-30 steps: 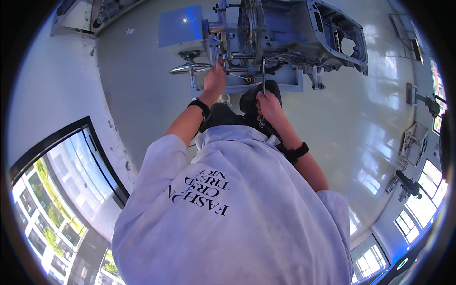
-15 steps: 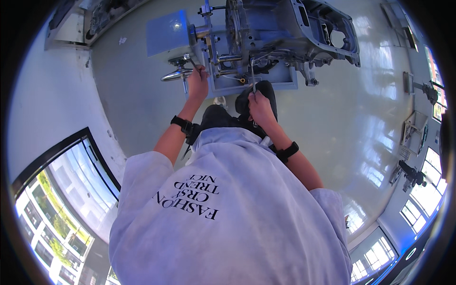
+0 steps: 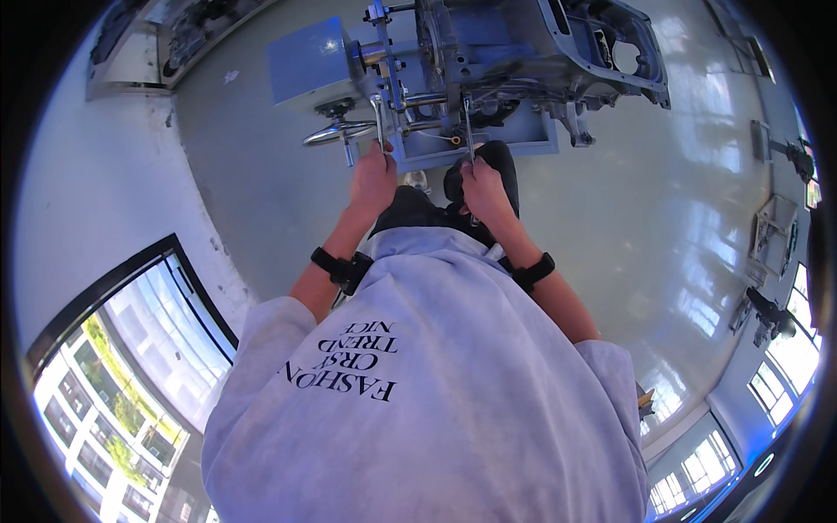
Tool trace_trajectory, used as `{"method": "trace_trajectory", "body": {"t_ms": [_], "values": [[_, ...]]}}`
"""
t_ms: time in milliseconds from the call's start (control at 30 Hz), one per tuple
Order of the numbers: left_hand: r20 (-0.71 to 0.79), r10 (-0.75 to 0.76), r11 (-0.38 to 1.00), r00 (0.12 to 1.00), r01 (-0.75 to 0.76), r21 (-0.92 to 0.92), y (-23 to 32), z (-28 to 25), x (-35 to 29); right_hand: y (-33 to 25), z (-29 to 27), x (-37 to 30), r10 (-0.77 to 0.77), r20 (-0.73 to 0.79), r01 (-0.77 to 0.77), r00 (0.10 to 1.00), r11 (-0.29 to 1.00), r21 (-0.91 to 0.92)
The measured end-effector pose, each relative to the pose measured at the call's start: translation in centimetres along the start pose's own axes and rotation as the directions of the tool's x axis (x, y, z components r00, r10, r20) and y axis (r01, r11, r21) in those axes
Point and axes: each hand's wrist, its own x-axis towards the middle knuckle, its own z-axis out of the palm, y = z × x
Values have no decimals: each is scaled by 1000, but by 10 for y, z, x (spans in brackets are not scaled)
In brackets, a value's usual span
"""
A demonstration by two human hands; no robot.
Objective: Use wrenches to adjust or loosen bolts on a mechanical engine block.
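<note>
My left hand (image 3: pixel 374 183) is closed around the lower end of a shiny metal wrench (image 3: pixel 378 122), which points away from me beside the stand. My right hand (image 3: pixel 486 192) grips another slim metal wrench (image 3: pixel 470 131), held lengthwise, its far end at the lower edge of a large grey metal engine casing (image 3: pixel 514 57). Whether that end sits on a bolt is too small to tell. The casing is mounted on a stand with a steel bracket (image 3: pixel 390 65). A chrome handwheel (image 3: pixel 336 132) lies left of my left hand.
A blue-grey box (image 3: pixel 309 61) is attached at the stand's left. Below the casing is a shallow grey tray (image 3: pixel 542 144), with a small yellow ring (image 3: pixel 455 140) near its front. My dark-clad knee (image 3: pixel 501 161) is close to the tray. More machinery (image 3: pixel 187 35) stands at far left.
My left hand has moved right, away from the handwheel, and its wrench now points straight ahead instead of slanting. The right hand keeps its wrench at the casing. The view has shifted slightly.
</note>
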Motion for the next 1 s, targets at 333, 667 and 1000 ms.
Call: {"method": "trace_trajectory", "body": {"t_ms": [333, 667, 1000], "values": [[112, 14, 962, 994, -44, 271, 31, -19, -11, 0, -3, 2, 57, 19, -57, 998, 998, 29], [201, 99, 995, 975, -101, 1, 11, -10, 0, 0, -3, 4, 93, 77, -96, 993, 995, 32], [137, -9, 919, 991, -46, 392, -49, 41, 47, -6, -7, 2, 122, 94, -131, 988, 987, 91]]}}
